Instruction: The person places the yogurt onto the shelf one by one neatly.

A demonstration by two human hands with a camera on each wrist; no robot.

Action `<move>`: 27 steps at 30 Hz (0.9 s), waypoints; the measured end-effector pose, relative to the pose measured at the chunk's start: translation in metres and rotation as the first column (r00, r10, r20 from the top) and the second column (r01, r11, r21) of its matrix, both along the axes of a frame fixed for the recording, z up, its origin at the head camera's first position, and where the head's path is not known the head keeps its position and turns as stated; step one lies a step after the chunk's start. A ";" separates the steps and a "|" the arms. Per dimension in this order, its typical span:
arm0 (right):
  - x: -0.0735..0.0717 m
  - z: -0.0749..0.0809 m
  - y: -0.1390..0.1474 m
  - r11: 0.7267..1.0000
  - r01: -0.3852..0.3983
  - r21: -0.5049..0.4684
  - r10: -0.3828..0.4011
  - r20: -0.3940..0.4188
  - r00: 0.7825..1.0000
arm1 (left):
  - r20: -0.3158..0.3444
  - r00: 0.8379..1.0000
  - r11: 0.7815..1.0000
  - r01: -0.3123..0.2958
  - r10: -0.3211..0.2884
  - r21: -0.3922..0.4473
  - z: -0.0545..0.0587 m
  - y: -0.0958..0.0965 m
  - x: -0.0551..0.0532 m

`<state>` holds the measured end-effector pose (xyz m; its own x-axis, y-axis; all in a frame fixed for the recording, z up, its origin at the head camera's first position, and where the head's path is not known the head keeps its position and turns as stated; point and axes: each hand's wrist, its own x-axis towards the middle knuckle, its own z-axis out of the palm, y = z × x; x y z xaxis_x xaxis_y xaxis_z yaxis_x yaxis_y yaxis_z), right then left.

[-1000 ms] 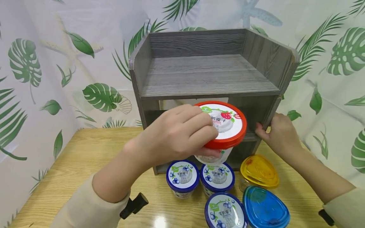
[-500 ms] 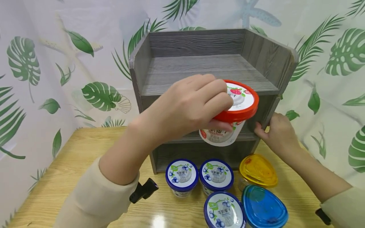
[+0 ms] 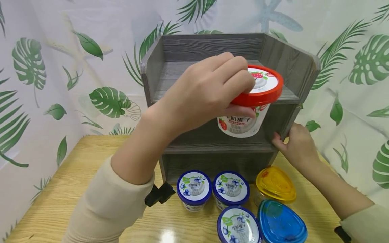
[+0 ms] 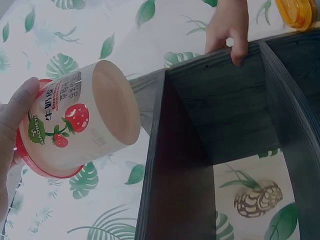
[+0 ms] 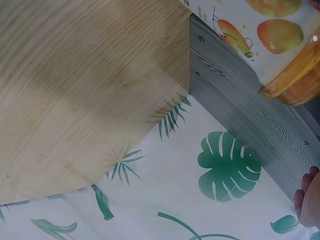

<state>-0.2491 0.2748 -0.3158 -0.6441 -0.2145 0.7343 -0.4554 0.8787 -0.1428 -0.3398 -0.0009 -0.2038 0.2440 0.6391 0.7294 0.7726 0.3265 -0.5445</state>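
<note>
My left hand grips a tub by its red lid, fingers over the top and thumb under the rim. Strawberries are printed on the tub, whose base faces the shelf unit in the left wrist view. It is raised and slightly tilted in front of the grey wooden shelf unit, overlapping the front edge of the top board. My right hand holds the unit's right side panel, thumb on the inner side. In the right wrist view some fingers lie against the outer face.
Before the unit stand three blue-lidded blueberry tubs, a yellow-lidded container and a blue-lidded container. A tub with printed mangoes appears in the right wrist view. A leaf-patterned sheet hangs behind the wooden table.
My left hand has lifted the strawberry tub upward and a little to the right, from in front of the middle compartment to the top board's height. My right hand has kept its hold.
</note>
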 end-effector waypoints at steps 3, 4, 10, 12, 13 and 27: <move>-0.001 -0.001 0.001 1.000 -0.001 0.001 0.001 -0.014 1.000 | 0.013 1.000 1.000 -0.011 0.011 -0.011 0.024 -0.009 0.035; -0.001 -0.001 0.001 1.000 -0.001 0.003 0.001 -0.022 1.000 | 0.017 1.000 1.000 -0.016 0.016 -0.018 0.034 -0.013 0.051; -0.001 -0.004 0.002 1.000 0.002 -0.004 -0.002 -0.053 0.999 | 0.030 0.996 0.994 -0.078 0.080 -0.079 0.075 -0.027 0.110; 0.000 -0.004 0.002 1.000 0.003 -0.007 -0.003 -0.058 0.998 | 0.025 0.994 0.990 -0.106 0.109 -0.095 0.079 -0.026 0.113; 0.000 -0.004 0.002 1.000 0.002 -0.009 -0.002 -0.061 0.998 | 0.021 0.993 0.988 -0.118 0.120 -0.100 0.080 -0.025 0.112; 0.000 -0.005 0.001 1.000 0.002 0.009 -0.001 -0.088 0.996 | 0.027 0.971 0.970 -0.235 0.237 -0.071 0.079 -0.012 0.099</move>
